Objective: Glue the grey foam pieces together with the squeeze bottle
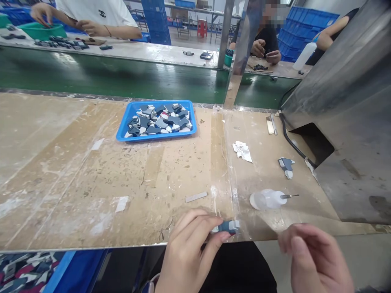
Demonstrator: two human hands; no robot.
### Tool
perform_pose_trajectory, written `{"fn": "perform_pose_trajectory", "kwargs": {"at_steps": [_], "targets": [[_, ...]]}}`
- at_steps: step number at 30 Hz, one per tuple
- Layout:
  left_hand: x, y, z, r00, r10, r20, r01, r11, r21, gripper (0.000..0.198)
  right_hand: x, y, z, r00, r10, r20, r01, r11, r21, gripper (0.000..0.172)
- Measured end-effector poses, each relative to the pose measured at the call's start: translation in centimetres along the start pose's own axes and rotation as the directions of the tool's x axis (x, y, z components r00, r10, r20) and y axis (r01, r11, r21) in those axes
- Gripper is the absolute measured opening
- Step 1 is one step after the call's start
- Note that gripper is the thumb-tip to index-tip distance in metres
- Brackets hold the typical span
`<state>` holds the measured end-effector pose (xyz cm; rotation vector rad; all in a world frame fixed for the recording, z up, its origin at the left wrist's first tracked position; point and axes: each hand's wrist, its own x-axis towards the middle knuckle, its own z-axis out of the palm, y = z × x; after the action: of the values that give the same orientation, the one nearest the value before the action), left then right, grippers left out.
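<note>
At the front edge of the table, my left hand pinches a small blue-grey and white moulded piece between thumb and fingers. The piece's white end points right, and a bit of dark red shows on its underside. My right hand is off to the right, apart from the piece, its fingers curled in and slightly blurred; whether anything is between them is hidden. Just beyond it, a translucent squeeze bottle with a thin needle tip lies on its side. Nearby lies a thin grey strip.
A blue tray holds many similar pieces. One loose piece and crumpled paper lie on the right, beside a metal housing. A blue crate stands below left. Co-workers sit across the green belt.
</note>
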<state>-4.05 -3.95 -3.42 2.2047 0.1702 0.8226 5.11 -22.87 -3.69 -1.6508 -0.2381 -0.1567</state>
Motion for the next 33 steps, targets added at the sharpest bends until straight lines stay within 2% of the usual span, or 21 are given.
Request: {"fn": "perform_pose_trajectory", "kwargs": {"at_steps": [2, 4, 6, 9, 11, 14, 17, 22, 28, 31, 33], "targets": [[0.1, -0.4, 0.4, 0.999, -0.016, 0.04, 0.014, 0.999, 0.052, 0.003, 1.8, 0.7, -0.2, 0.993, -0.081, -0.087, 0.081, 0.997, -0.01, 0.025], [0.2, -0.5, 0.8, 0.999, -0.006, 0.051, 0.001, 0.997, 0.082, 0.001, 3.2, 1.2, -0.1, 0.994, -0.068, -0.084, 0.068, 0.998, 0.001, 0.038], [0.2, -0.4, 1.1, 0.999, 0.013, 0.034, -0.016, 0.995, 0.1, 0.002, 4.1, 1.7, 0.2, 0.999, -0.035, -0.023, 0.035, 0.999, -0.011, 0.048], [0.1, -0.2, 1.6, 0.999, 0.044, -0.002, -0.044, 0.992, 0.122, 0.008, 4.6, 2.6, 0.5, 0.99, -0.021, 0.136, 0.038, 0.992, -0.122, 0.061], [0.0, -0.1, 1.7, 0.998, 0.053, 0.015, -0.055, 0.991, 0.124, 0.011, 4.8, 3.2, 0.7, 0.969, 0.004, 0.247, 0.059, 0.967, -0.247, 0.058], [0.0, -0.2, 1.5, 0.998, 0.024, 0.062, -0.031, 0.993, 0.116, 0.014, 4.9, 3.7, 1.1, 0.927, -0.055, 0.371, 0.208, 0.898, -0.387, 0.036], [0.3, -0.2, 1.5, 0.998, -0.029, 0.06, 0.02, 0.99, 0.136, 0.014, 5.0, 3.7, 1.6, 0.9, -0.188, 0.394, 0.353, 0.844, -0.403, 0.027], [0.6, 0.3, 2.4, 0.995, -0.051, 0.083, 0.034, 0.98, 0.194, 0.015, 4.7, 3.7, 2.0, 0.889, -0.245, 0.388, 0.405, 0.815, -0.414, 0.03], [0.2, 0.4, 2.6, 0.991, -0.114, 0.071, 0.104, 0.986, 0.133, 0.015, 4.3, 4.0, 1.4, 0.919, -0.242, 0.311, 0.352, 0.858, -0.374, 0.032], [0.2, 0.6, 2.3, 0.993, -0.099, 0.065, 0.092, 0.99, 0.105, 0.015, 4.1, 3.9, 1.0, 0.945, -0.151, 0.289, 0.239, 0.924, -0.299, 0.034], [0.0, 0.9, 2.3, 0.998, -0.042, 0.042, 0.038, 0.995, 0.097, 0.016, 3.9, 3.8, 0.7, 0.953, -0.081, 0.292, 0.143, 0.97, -0.198, 0.032]]}}
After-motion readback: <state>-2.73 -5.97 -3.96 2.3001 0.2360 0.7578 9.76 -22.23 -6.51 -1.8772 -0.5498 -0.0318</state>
